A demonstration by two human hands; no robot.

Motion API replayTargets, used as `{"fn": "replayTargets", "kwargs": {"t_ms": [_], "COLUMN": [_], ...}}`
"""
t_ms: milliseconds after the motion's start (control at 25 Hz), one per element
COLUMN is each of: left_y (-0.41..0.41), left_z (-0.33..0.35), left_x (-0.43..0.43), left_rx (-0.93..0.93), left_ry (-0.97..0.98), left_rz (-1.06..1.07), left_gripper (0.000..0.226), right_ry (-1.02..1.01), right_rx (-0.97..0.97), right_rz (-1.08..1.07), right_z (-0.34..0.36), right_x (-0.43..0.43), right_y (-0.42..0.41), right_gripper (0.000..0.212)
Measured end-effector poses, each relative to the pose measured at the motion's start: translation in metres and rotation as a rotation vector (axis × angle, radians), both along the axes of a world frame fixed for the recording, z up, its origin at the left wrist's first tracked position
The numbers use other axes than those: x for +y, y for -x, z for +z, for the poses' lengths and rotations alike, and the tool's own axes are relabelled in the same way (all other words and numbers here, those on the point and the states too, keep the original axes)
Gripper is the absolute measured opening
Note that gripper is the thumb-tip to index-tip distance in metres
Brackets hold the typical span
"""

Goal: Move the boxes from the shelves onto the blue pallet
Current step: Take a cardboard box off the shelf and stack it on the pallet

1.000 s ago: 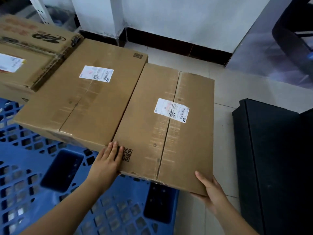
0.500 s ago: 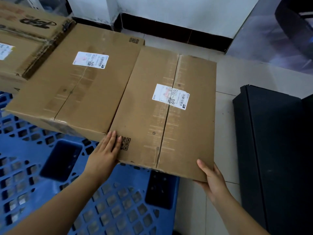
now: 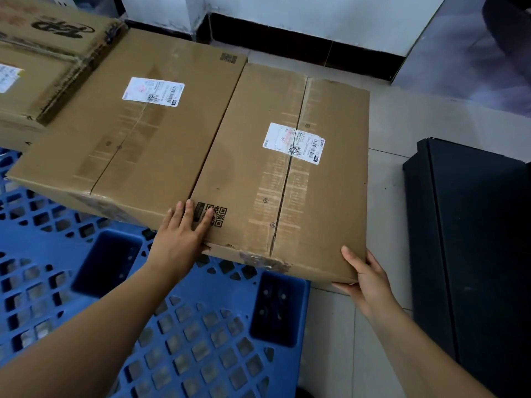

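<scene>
Here my left hand [image 3: 184,239] lies flat and open on the near corner of the taped cardboard box [image 3: 284,179] while my right hand [image 3: 365,277] cups its overhanging corner, its long axis running away from me beside the neighbouring box [image 3: 138,133] on the blue pallet [image 3: 201,326].

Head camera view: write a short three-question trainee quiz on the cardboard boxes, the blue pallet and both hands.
1. True or false: the brown cardboard box with a white label nearest the hands lies flat beside a second brown cardboard box.
2. Where does the left hand rest? A. flat on the near box's top corner, by the printed QR code; B. on the blue plastic lattice pallet; C. on the black object.
3. Fill in: the right hand grips the box's near ____ corner, which juts past the pallet's edge over the floor tiles.

Key: 1 true; 2 A; 3 right.
</scene>
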State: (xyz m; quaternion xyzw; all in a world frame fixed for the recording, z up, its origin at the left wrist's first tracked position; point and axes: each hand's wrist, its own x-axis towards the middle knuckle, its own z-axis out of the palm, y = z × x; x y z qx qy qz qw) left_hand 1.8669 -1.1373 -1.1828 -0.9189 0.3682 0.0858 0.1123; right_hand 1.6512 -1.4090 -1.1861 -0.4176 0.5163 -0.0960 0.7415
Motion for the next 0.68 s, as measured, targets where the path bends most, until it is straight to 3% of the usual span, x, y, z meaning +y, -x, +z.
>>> {"fn": "replayTargets", "kwargs": {"t_ms": [80, 160, 280, 320, 480, 680], "left_y": [-0.002, -0.004, -0.007, -0.009, -0.013, -0.018], "left_z": [-0.001, 0.001, 0.006, 0.009, 0.018, 0.029], "left_x": [0.001, 0.002, -0.005, -0.008, -0.021, -0.019], "left_rx": [0.052, 0.042, 0.061, 0.065, 0.081, 0.113], "left_ry": [0.000, 0.012, -0.037, -0.059, -0.130, -0.230], "left_rz": [-0.017, -0.032, 0.022, 0.023, -0.008, -0.052], "left_gripper": [0.095, 0.097, 0.082, 0.079, 0.082, 0.081], "right_ry": [0.000, 0.010, 0.090, 0.126, 0.199, 0.365], "right_rx": [-0.001, 0.008, 0.071, 0.103, 0.183, 0.322], "right_rz": [0.005, 0.020, 0.058, 0.075, 0.081, 0.145], "right_z": [0.000, 0.001, 0.002, 0.001, -0.001, 0.001], "right_x": [0.001, 0.003, 0.005, 0.004, -0.002, 0.000], "right_y": [-0.001, -0.003, -0.011, -0.013, -0.021, -0.027], "right_gripper": [0.060, 0.083, 0.112, 0.110, 0.069, 0.071]}}
